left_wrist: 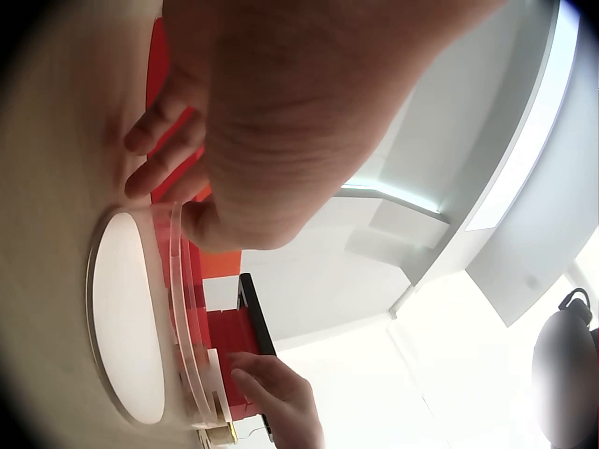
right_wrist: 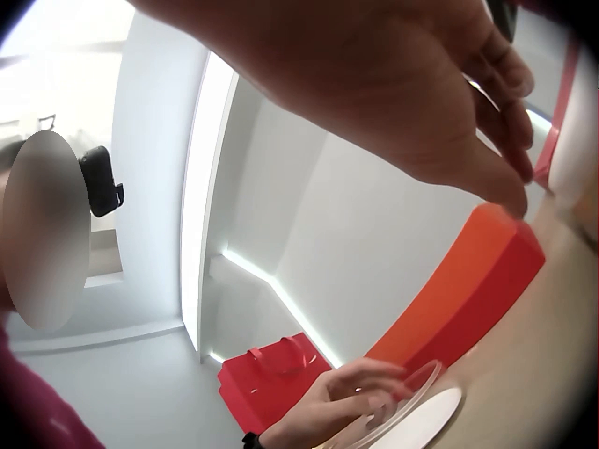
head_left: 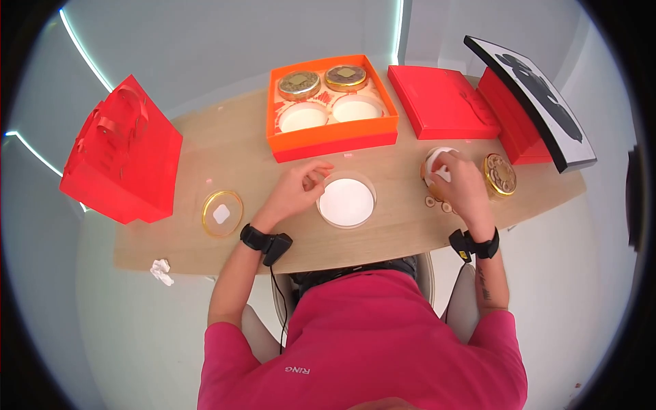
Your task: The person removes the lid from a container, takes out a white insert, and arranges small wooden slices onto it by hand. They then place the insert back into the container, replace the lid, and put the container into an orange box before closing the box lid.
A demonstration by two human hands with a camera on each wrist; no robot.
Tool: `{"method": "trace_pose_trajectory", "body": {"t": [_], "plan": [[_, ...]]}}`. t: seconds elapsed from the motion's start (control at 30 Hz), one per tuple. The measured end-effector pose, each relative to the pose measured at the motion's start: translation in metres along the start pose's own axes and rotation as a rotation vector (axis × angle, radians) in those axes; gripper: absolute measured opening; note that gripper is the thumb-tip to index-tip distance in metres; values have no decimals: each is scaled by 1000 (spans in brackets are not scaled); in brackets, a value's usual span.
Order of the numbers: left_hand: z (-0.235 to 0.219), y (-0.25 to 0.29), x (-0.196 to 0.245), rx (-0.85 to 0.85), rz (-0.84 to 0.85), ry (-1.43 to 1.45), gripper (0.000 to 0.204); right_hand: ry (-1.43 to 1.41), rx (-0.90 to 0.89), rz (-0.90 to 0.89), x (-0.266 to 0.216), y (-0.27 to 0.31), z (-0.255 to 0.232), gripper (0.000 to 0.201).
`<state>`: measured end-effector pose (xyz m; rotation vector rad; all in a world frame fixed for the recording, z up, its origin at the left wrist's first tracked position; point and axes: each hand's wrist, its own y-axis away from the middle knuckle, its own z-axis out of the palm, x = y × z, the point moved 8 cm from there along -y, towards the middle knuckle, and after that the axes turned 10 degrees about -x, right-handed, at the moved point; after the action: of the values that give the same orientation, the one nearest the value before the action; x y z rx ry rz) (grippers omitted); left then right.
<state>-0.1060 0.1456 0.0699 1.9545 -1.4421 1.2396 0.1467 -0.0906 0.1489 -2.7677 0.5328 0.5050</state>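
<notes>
My left hand [head_left: 301, 188], fingers loosely bent, is at the left rim of a clear round container [head_left: 375, 198] with a white disc [head_left: 346, 202] at its bottom. In the left wrist view the thumb lies right at the container's rim. My right hand [head_left: 463, 183] pinches a soft-looking white piece [head_left: 437, 158] over a round jar [head_left: 429, 186], which the hand partly hides. Several round brown slices [head_left: 430, 201] show at the jar's near side. Just right of that hand stands a gold-rimmed jar [head_left: 501, 175] of brown slices.
A gold-rimmed lid [head_left: 223, 213] lies left, near crumpled paper [head_left: 161, 272] and a red gift bag [head_left: 130, 154]. An orange-red box [head_left: 335, 143] behind holds two jars [head_left: 299, 85] and two white round recesses. Red boxes [head_left: 444, 102] and a black-edged panel [head_left: 540, 102] stand back right.
</notes>
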Motion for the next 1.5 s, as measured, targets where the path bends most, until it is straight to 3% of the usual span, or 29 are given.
{"method": "trace_pose_trajectory", "body": {"t": [0.13, 0.33, 0.43, 0.53, 0.63, 0.83, 1.03, 1.13, 1.3, 1.37, 1.5], "plan": [[0, 0, -1, -3, -20, -60, 22, 46, -193, 190, 9, 6, -4, 16], [-3, 0, 2, -1, 7, -72, 17, 145, -155, 64, 4, 5, 6, 12], [0, -1, 3, 0, -11, -52, 17, 139, -215, 107, 8, 6, 14, 12], [-2, -1, 1, 3, -31, -48, 18, 160, -157, 82, 0, 9, 3, 13], [-2, 1, 2, 10, -23, -68, 19, 96, -76, 168, -12, 15, -18, 13], [-2, -1, 2, -18, -19, -58, 23, 72, 62, 211, -1, 18, -34, 19], [-1, -1, 0, -27, -30, -63, 24, 5, 214, 23, -12, 19, -43, 10], [-6, 1, 1, -1, -40, -76, 24, -79, 204, -75, -43, 22, -43, 10], [-20, 0, 7, 204, 52, 40, 30, -176, -36, -425, -98, 30, -6, 16], [-20, 2, 13, 157, 67, 121, 33, -152, -51, -564, -110, 32, 11, 17], [-18, 1, 16, 75, 107, 184, 36, -181, -119, -609, -121, 31, 24, 17]]}}
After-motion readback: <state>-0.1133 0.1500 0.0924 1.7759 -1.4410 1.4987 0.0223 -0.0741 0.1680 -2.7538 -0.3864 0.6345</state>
